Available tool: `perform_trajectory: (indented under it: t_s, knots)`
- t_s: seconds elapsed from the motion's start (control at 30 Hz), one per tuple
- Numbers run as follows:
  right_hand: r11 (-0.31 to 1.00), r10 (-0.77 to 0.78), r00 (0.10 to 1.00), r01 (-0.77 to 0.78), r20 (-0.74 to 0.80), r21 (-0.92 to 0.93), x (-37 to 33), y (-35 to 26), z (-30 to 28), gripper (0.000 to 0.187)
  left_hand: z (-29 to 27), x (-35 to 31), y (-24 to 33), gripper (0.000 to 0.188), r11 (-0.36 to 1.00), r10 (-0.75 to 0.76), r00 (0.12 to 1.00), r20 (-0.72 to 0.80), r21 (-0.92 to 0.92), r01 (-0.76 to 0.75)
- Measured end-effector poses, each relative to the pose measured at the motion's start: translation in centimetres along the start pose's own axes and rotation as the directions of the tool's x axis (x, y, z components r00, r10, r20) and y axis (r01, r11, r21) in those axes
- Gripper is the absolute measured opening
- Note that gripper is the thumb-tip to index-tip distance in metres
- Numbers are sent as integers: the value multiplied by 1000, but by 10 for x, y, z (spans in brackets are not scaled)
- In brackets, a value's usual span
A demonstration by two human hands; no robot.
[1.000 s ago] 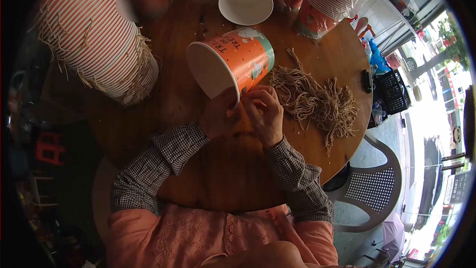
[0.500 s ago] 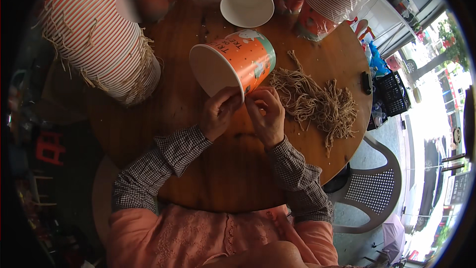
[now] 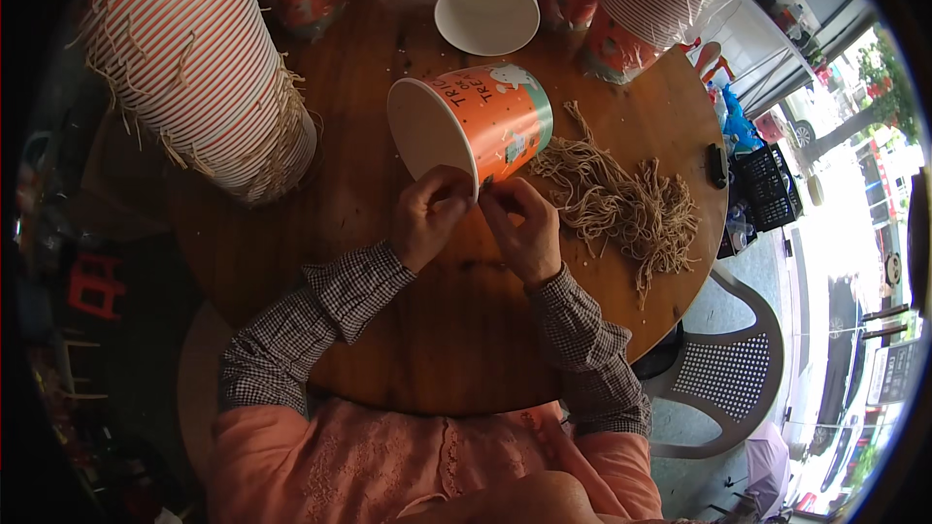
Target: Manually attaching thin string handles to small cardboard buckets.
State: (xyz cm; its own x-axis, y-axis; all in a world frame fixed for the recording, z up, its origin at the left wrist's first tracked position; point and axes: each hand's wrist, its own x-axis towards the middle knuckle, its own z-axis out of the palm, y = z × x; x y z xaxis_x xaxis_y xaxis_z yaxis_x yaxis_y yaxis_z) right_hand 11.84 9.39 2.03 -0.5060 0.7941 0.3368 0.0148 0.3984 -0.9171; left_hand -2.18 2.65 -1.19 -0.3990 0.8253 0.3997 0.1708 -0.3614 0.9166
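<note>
An orange paper bucket [image 3: 500,121] with a green base band lies tilted over the table, its white mouth facing left. My left hand [image 3: 427,216] grips the near part of its rim, fingertips closed at the edge. My right hand [image 3: 525,228] is closed in a pinch against the outside wall, just beside the rim. Whatever is between its fingertips is too small to make out. To the right of the bucket lies a loose bundle of tan twine strings [image 3: 621,199].
A tall stack of nested buckets [image 3: 209,87] with twine strands leans at the left. White-mouthed buckets [image 3: 487,12] and plastic-wrapped stacks [image 3: 650,10] stand at the back of the round wooden table [image 3: 408,349]. A grey chair [image 3: 728,374] is at the right.
The bucket has shifted slightly to the right and turned a little, while both hands stay at its rim. A pale blur beside the left stack is gone.
</note>
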Motion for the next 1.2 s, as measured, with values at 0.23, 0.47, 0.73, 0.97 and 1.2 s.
perform_trajectory:
  t_s: [0.23, 0.47, 0.73, 0.97, 1.2]
  knots:
    - [695, -104, 987, 158, 120, -702, 28, 39, -88, 12, -12, 12, -19, 10, 984, -132, 986, -106, -132, 117]
    - [557, 18, 939, -295, -344, -776, 47, 68, -146, 11, -12, 11, -23, 8, 992, -121, 993, -5, 44, 121]
    - [609, -190, 922, -159, -337, -777, 61, 113, -178, 43, -16, 16, -29, 7, 969, -45, 995, -90, 240, 65]
    - [464, -183, 963, -94, -199, -881, 58, 123, -187, 53, -26, 26, -30, 17, 819, -362, 905, -223, -540, 194]
    - [332, -434, 877, -56, -206, -941, 47, 66, -137, 30, -41, 22, -34, 24, 906, -294, 912, -287, -389, 169]
